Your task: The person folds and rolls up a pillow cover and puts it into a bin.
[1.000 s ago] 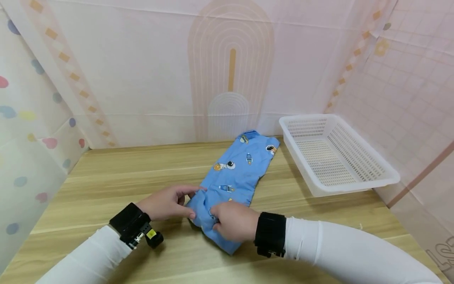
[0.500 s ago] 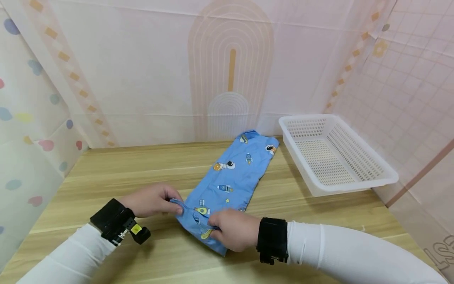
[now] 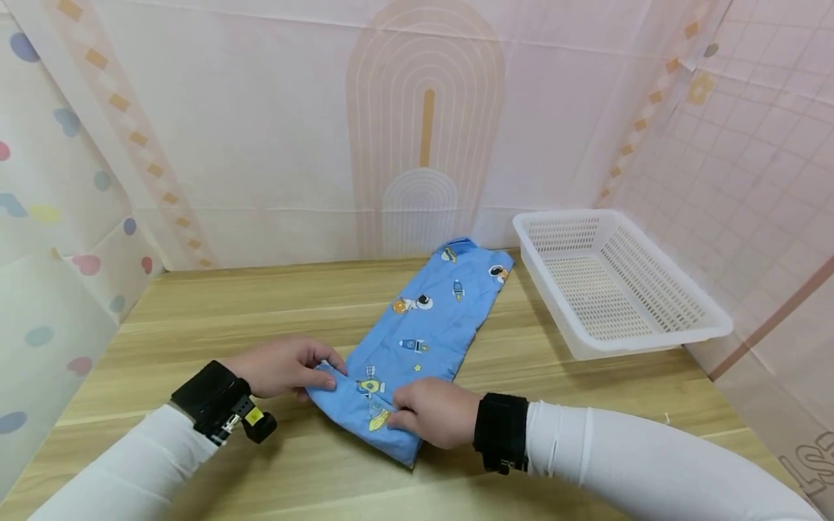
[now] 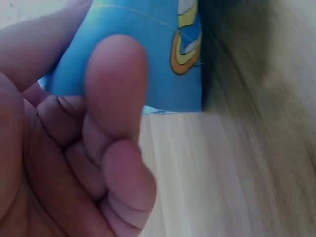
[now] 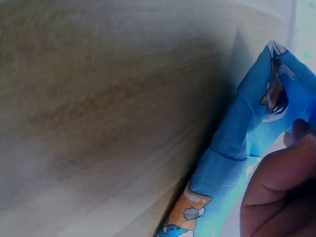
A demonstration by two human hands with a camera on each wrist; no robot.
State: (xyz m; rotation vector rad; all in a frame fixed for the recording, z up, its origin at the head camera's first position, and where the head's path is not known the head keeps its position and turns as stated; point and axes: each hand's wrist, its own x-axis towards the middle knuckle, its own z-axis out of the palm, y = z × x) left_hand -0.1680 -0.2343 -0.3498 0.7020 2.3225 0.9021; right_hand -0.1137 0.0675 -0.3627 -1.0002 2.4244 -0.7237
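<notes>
A blue cloth (image 3: 433, 304) printed with astronauts and rockets lies as a long folded strip, slanting from the back of the wooden table toward me. My left hand (image 3: 287, 367) pinches its near left corner between thumb and fingers. Seen from the left wrist, the cloth (image 4: 158, 54) has a stitched line and a straight edge past the fingers. My right hand (image 3: 439, 412) grips the near end on the other side, thumb and index finger on the fabric. In the right wrist view, layered folds of cloth (image 5: 229, 133) run beside the right hand (image 5: 281, 182).
A white perforated plastic basket (image 3: 602, 289) stands at the back right of the table (image 3: 247, 304). Pale patterned sheets (image 3: 274, 130) hang behind and along both sides. Black camera straps (image 3: 502, 433) wrap both wrists over white sleeves.
My left hand has moved left, drawing the near corner of the cloth outward. The bunched near end is now spread flatter, showing more print. My right hand has stayed nearly in place.
</notes>
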